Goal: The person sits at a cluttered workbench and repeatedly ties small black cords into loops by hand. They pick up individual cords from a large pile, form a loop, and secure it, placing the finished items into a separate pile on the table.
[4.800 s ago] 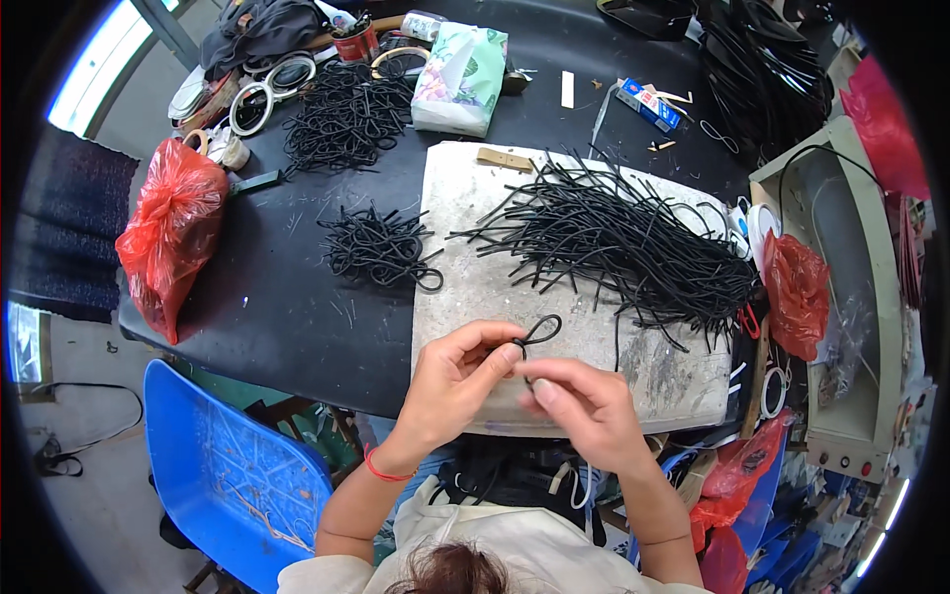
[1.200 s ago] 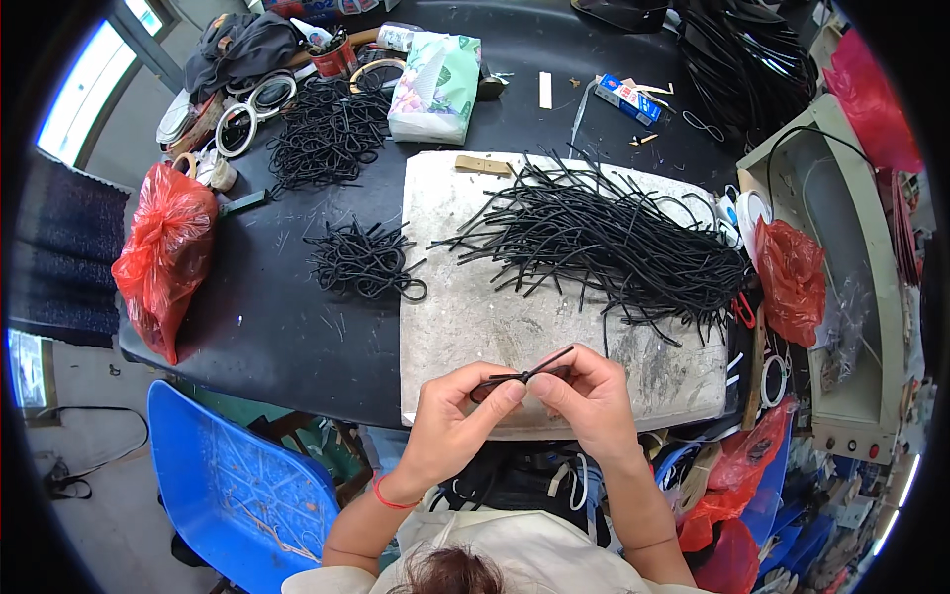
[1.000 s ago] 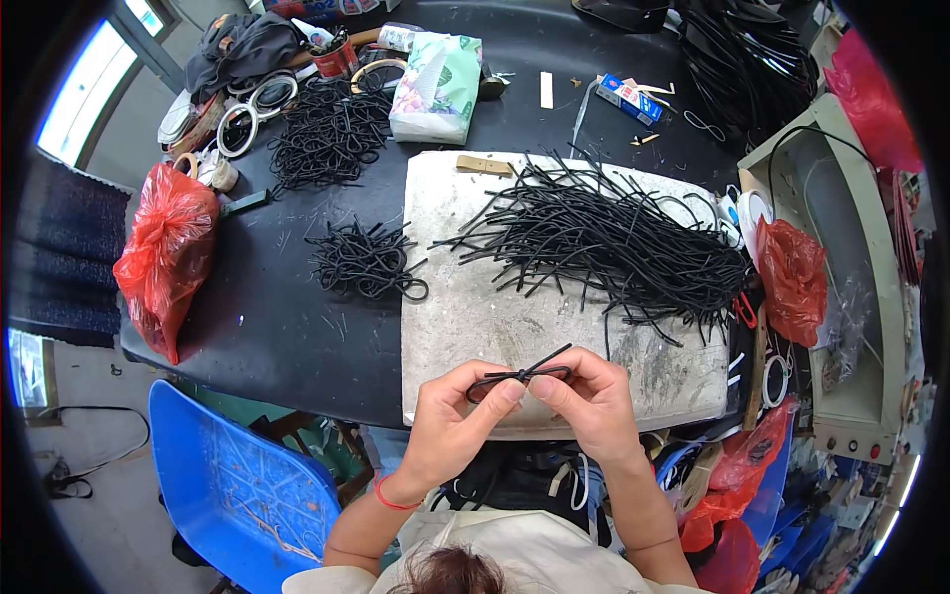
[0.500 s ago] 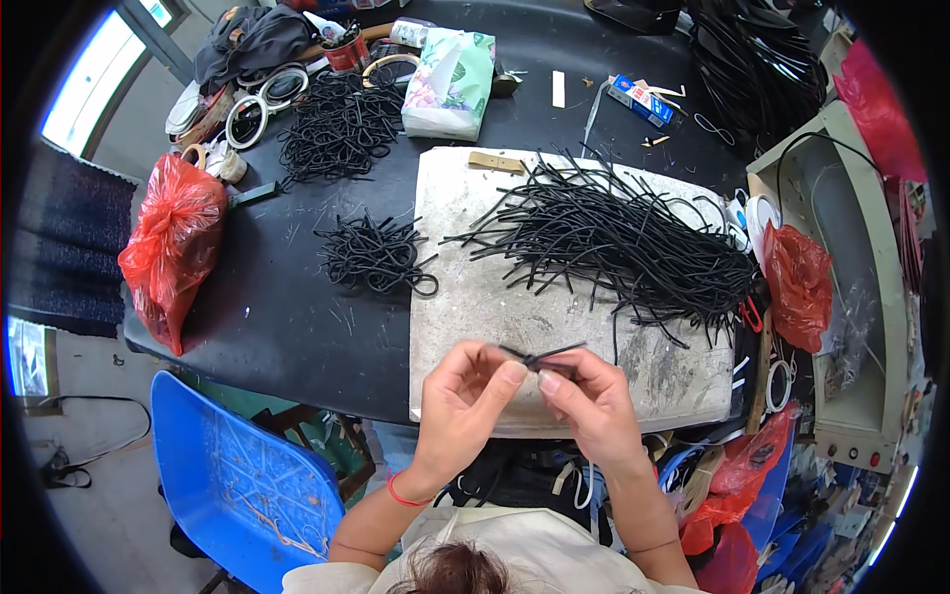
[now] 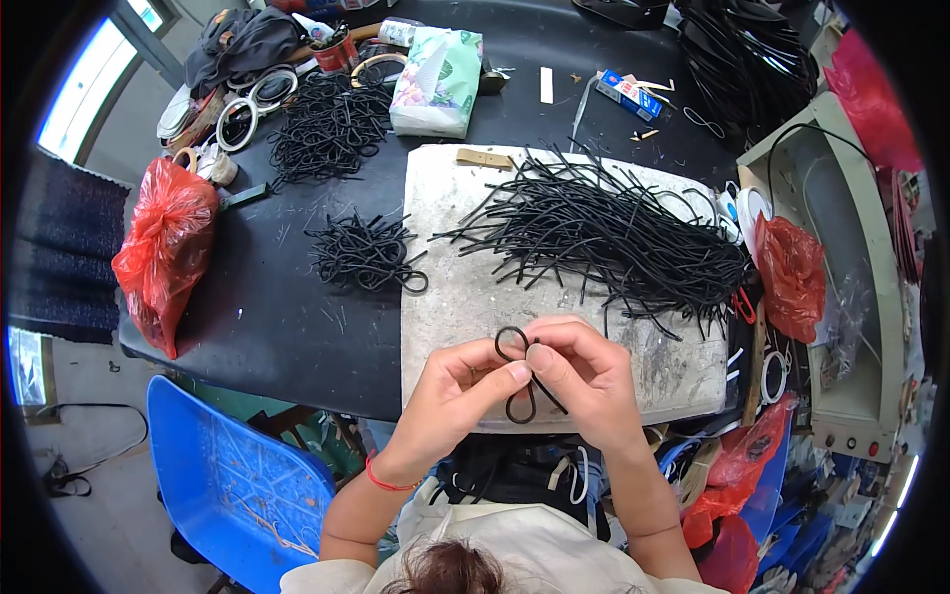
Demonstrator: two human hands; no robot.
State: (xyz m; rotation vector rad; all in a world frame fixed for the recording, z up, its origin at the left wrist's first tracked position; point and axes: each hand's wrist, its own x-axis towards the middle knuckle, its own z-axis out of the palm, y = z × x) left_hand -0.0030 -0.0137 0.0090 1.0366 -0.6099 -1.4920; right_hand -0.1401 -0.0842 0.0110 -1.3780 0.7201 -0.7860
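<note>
Black cord (image 5: 519,368), thin, light and bendy, is looped and pinched where its strands cross by the left hand (image 5: 457,394) and right hand (image 5: 584,381), fingertips closed on it, over the grey board's (image 5: 445,247) near edge; loose cords (image 5: 614,233) pile beyond.

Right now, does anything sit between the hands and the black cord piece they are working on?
No. Both the left hand and right hand already pinch the looped black cord directly; nothing visible lies between.

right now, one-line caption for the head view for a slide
Left hand and right hand twist a black cord into loops above a grey board piled with cut cords.
</note>
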